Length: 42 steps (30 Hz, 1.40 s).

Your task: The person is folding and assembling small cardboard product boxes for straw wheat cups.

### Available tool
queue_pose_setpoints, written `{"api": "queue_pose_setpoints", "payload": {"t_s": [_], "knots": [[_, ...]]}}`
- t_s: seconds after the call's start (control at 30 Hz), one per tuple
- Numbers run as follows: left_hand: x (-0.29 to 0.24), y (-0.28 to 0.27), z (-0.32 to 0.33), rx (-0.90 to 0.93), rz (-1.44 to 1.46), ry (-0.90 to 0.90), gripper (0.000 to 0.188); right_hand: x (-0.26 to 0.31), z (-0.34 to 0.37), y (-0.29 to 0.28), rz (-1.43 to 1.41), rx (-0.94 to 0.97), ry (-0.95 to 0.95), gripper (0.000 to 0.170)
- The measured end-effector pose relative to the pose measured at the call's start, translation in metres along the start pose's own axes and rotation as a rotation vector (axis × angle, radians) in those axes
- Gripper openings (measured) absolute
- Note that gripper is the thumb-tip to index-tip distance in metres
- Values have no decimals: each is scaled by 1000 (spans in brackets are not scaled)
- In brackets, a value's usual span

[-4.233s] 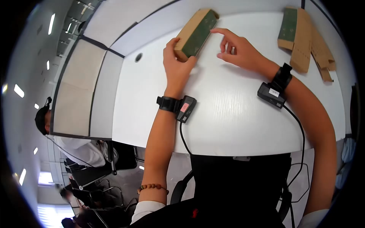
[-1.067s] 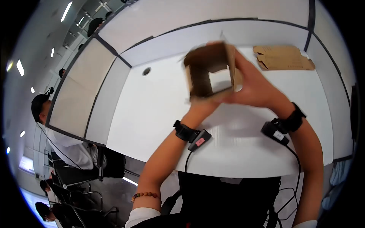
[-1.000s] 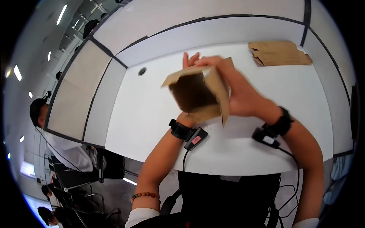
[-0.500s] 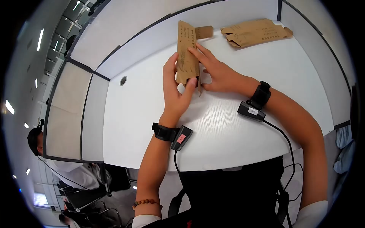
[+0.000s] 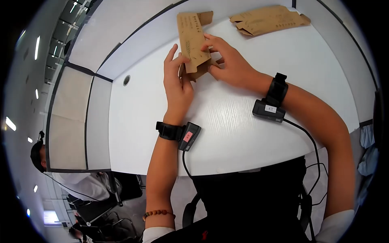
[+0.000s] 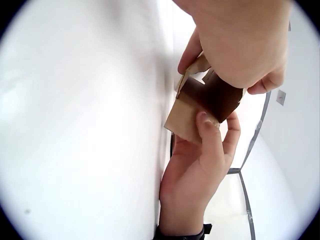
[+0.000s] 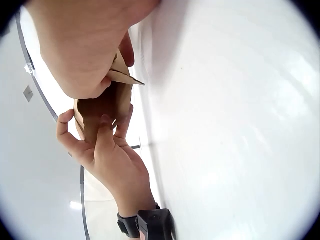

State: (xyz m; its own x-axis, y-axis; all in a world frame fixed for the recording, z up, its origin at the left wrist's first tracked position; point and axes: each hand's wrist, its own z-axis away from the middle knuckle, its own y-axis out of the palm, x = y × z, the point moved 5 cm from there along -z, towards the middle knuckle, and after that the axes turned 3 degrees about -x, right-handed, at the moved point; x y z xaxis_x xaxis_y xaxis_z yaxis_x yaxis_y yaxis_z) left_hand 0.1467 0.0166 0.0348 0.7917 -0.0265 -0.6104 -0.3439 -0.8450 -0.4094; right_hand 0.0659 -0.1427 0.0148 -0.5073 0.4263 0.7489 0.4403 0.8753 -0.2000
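A brown cardboard box (image 5: 192,39) with printed characters lies at the back of the desk, one end open toward me. My left hand (image 5: 178,83) is at its near left corner. In the right wrist view, the left thumb (image 7: 105,131) reaches into the open end while its fingers lie along the outside. My right hand (image 5: 233,60) grips the box's right side near the same end. In the left wrist view, the right thumb (image 6: 207,127) presses an end flap (image 6: 182,120). Past the far end, another flap (image 5: 206,17) sticks out to the right.
A flattened cardboard box (image 5: 269,20) lies at the back right of the white desk (image 5: 243,133). Grey-white partitions (image 5: 71,93) enclose the desk at the back and sides. A round cable hole (image 5: 127,80) is at left. Another person (image 5: 79,178) sits beyond the left partition.
The box's green-sided look has given way to plain brown. It was raised and turned with its open end toward me, then lowered to the desk. Both hands have shifted to its near end.
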Motion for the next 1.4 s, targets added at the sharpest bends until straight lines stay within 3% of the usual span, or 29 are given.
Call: {"api": "queue_pose_setpoints", "payload": {"t_s": [0.1, 0.13, 0.27, 0.3, 0.4, 0.47, 0.5, 0.6, 0.63, 0.77, 0.87, 0.9, 1.17, 1.27, 1.4], "knots": [[-3, 2, -2, 32, -76, 46, 48, 5, -1, -8, 53, -34, -40, 32], [-1, 1, -2, 44, -45, -20, 45, 4, -2, -8, 88, -17, -49, 33], [0, 2, -3, 122, -43, 53, 47, 0, -1, -5, 56, -23, -36, 35], [-2, 2, -2, 126, 52, -21, 46, 6, 0, -4, 97, -17, -79, 34], [-6, 1, -3, 98, 54, -11, 38, 7, 0, -3, 64, 21, -31, 33], [-4, 2, 0, 36, 85, -141, 28, 14, -1, -6, 135, -16, -116, 35], [-3, -1, 1, 10, 74, -192, 23, 12, 0, -4, 173, 24, -170, 47], [-5, -2, 0, -2, 28, -245, 21, 14, 3, 1, 183, 79, -295, 53], [-1, -3, 0, -38, 52, -187, 19, 11, 3, -2, 127, 90, -285, 57], [3, -5, -1, -57, 43, -116, 20, 9, 1, 0, 197, 106, -148, 51], [4, -1, 1, -51, 79, -126, 21, 7, 2, -1, 311, 24, -210, 48], [0, 0, 2, 12, 136, -210, 22, 8, 1, -1, 290, 29, -230, 44], [-13, 11, 6, 153, 257, -65, 37, 4, -1, -6, 105, -13, -157, 44], [-11, 9, 4, 127, 273, -175, 33, 1, -2, -3, 120, 21, -156, 46], [-2, 12, 5, 86, 236, -155, 32, -1, 0, 0, 191, 29, -222, 46]]}}
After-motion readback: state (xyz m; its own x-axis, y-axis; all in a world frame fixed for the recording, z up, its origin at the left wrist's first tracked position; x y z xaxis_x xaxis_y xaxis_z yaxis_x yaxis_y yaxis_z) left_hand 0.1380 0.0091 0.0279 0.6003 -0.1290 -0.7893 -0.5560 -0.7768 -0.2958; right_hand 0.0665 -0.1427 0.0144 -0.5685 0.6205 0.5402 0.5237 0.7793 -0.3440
